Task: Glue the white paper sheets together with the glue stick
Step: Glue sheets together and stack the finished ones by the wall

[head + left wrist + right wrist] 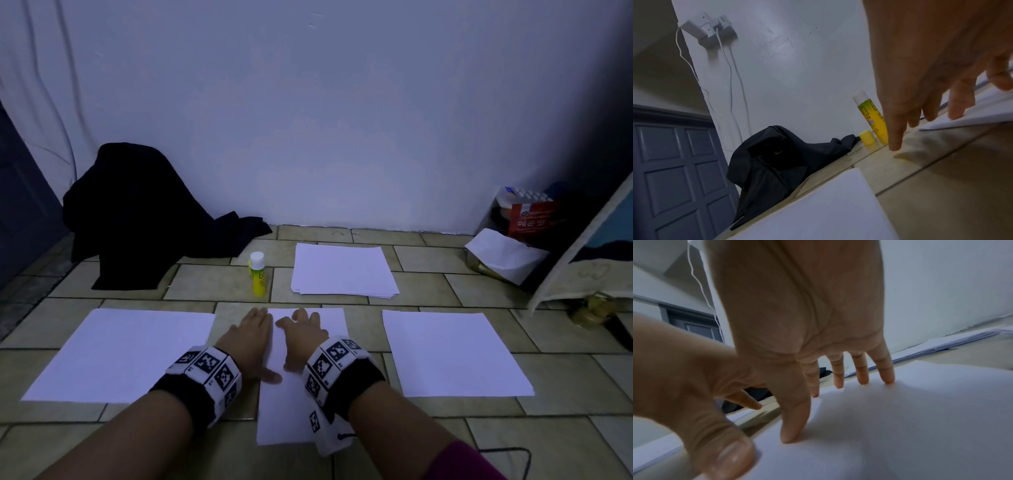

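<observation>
- The middle sheet [308, 394] lay flat on the tiled floor [445, 274], between a left sheet [120, 353] and a right sheet [452, 353], each set apart from it.
- The right hand [303, 334] pressed down on the middle sheet with straight, spread fingers [885, 369], their tips and the thumb touching the paper; it gripped nothing.
- The left hand [251, 337] lay flat along the sheet's left edge, fingers extended and relaxed, thumb on the paper, some fingertips on the floor beside it; it held nothing either.
- The glue stick [257, 274] stood upright on the floor beyond the hands, just left of a paper stack [342, 270], with its yellow cap [867, 137] standing beside its base.
- A dark cloth [144, 212] was heaped against the wall [342, 102] at the far left.
- A bag of packages [520, 219] sat in the far right corner.
</observation>
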{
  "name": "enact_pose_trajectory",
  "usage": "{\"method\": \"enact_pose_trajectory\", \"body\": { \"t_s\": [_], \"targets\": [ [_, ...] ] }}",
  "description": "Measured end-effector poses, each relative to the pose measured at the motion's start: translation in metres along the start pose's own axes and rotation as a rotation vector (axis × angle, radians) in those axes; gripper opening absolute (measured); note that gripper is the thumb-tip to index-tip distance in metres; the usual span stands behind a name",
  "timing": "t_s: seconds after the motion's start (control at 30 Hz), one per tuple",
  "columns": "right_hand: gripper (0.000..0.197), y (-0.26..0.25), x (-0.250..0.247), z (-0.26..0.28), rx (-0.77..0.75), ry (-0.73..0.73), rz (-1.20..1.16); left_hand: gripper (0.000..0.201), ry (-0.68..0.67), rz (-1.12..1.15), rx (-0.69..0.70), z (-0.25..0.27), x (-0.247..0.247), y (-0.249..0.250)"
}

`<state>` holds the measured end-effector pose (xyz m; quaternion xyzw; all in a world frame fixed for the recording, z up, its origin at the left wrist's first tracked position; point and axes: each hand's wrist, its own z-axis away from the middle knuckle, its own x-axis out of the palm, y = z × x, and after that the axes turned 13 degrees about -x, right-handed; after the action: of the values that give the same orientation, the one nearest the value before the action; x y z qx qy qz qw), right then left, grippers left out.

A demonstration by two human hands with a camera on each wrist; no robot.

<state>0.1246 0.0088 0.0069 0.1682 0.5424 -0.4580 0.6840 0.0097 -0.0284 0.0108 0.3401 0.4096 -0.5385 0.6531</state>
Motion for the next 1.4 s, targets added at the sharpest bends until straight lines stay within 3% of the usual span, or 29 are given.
{"method": "enact_pose_trajectory", "body": {
  "t_s": [0.07, 0.17, 0.27, 0.37, 0.57, 0.77, 0.87, 0.93, 1.03, 1.13, 1.3, 1.4],
  "targets": [
    [0.074, -0.004, 0.001, -0.002, 0.009, 0.013, -0.001, 0.118, -0.077, -0.045, -0.003, -0.003, 0.001, -0.003],
    [0.068, -0.013, -0.003, -0.004, 0.003, -0.003, 0.034, 0.119, -0.082, -0.078, 0.007, -0.006, 0.002, -0.005],
    [0.084, -0.015, -0.01, -0.007, -0.133, -0.138, 0.02, 0.12, -0.035, -0.111, 0.006, -0.008, 0.003, -0.006],
    [0.096, 0.003, -0.014, -0.004, -0.175, -0.195, 0.056, 0.121, -0.02, -0.128, -0.009, -0.008, 0.003, -0.005],
    [0.093, 0.061, -0.026, 0.024, -0.025, -0.157, 0.005, 0.121, -0.011, -0.128, -0.026, -0.004, -0.001, -0.001],
    [0.099, 0.062, -0.035, 0.03, 0.07, -0.088, -0.007, 0.126, -0.038, -0.119, -0.008, 0.0, -0.003, -0.006],
    [0.053, 0.051, -0.032, 0.027, 0.13, 0.032, 0.086, 0.11, -0.01, -0.141, -0.036, 0.003, -0.009, -0.008],
    [0.042, 0.044, -0.029, 0.027, 0.134, 0.068, 0.16, 0.089, 0.109, -0.218, -0.077, 0.006, -0.015, -0.003],
    [0.035, 0.033, -0.02, 0.025, 0.13, 0.063, 0.081, 0.063, 0.228, -0.214, -0.094, 0.009, -0.016, 0.003],
    [0.033, 0.02, -0.01, 0.019, 0.156, 0.07, 0.003, 0.044, 0.201, -0.078, 0.035, 0.009, -0.008, 0.003],
    [0.036, 0.0, 0.005, 0.011, 0.177, 0.071, 0.033, 0.041, 0.145, -0.102, 0.054, 0.015, -0.014, -0.005],
    [0.052, -0.008, 0.008, 0.007, 0.124, 0.035, 0.026, 0.056, 0.128, -0.124, 0.049, 0.018, -0.016, -0.008]
  ]
}}
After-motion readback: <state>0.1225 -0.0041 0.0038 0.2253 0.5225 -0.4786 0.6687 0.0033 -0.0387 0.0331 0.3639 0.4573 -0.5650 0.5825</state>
